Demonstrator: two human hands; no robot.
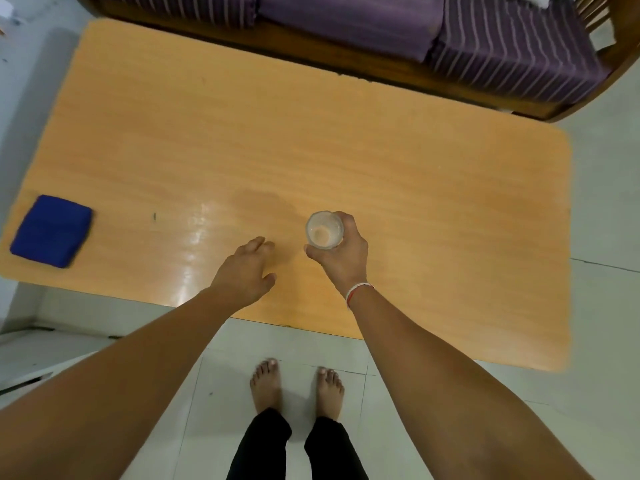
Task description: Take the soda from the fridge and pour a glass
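A clear drinking glass (324,230), seen from above, stands upright near the front of the light wooden table (311,140). My right hand (341,252) is wrapped around the glass from the right and near side. My left hand (247,268) hovers over the table just left of the glass, fingers apart and holding nothing. No soda bottle or can is in view, and no fridge either.
A folded blue cloth (52,231) lies at the table's left end. A sofa with purple striped cushions (485,39) runs along the table's far side. My bare feet (298,386) stand on pale floor tiles by the near edge.
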